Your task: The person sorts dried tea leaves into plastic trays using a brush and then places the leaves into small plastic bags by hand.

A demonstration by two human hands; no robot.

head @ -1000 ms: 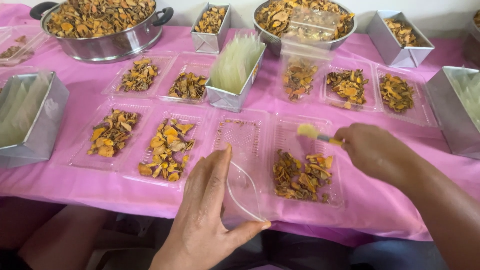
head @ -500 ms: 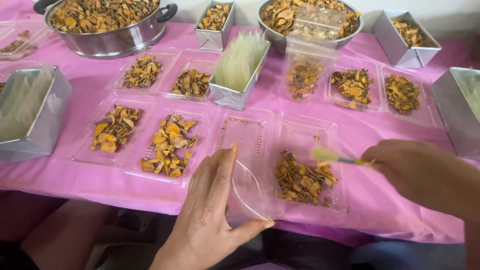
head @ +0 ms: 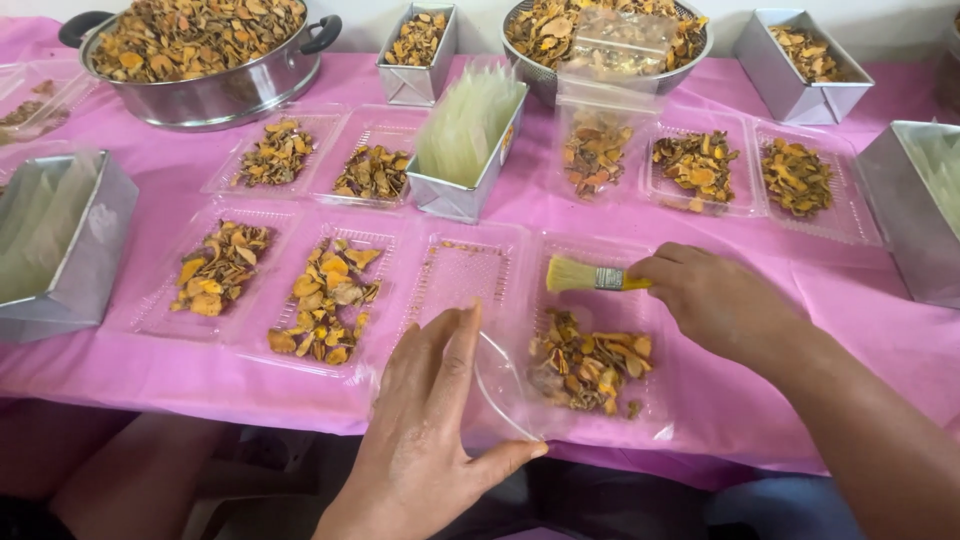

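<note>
My left hand (head: 425, 430) rests at the table's near edge, its fingers curved around the front corner of a clear plastic hinged tray (head: 470, 275). The tray's left half is bare; its right half holds a heap of dried orange-brown slices (head: 588, 360). My right hand (head: 715, 300) grips a small brush (head: 590, 276) with a yellow handle and pale bristles. The bristles hang just above the far end of the filled half.
Several more clear trays of dried slices lie on the pink cloth (head: 160, 365). A big steel pot (head: 205, 50) and a steel bowl (head: 605, 30) stand at the back. Steel tins (head: 465, 140) hold pale strips; another tin (head: 60, 240) sits left, another (head: 915, 210) right.
My right hand has drawn back toward the right and then swung the brush back left over the filled half. My left hand has stayed on the tray's front corner.
</note>
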